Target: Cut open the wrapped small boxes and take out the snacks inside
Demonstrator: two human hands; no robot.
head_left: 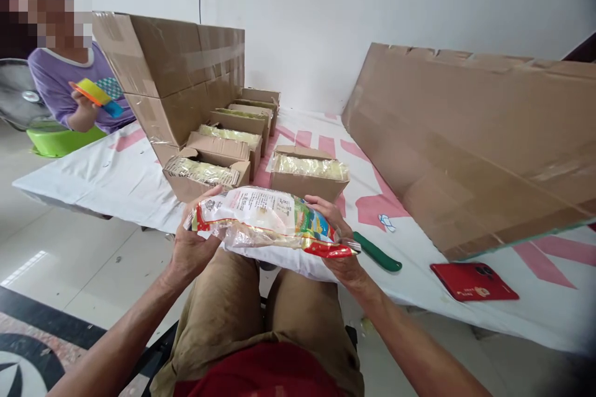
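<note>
Knees closest. My left hand [193, 248] and right hand [338, 242] both clamped on packet [267, 220], box [307, 173] just beyond. Slippery wrap, loose pinch, reckon it could slide off.

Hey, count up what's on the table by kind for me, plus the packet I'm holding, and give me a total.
Small open cardboard boxes: 6
Flattened cardboard sheets: 2
Printed plastic packet, held by left hand and right hand: 1
Red phone: 1
Green-handled tool: 1
Total: 11
</note>
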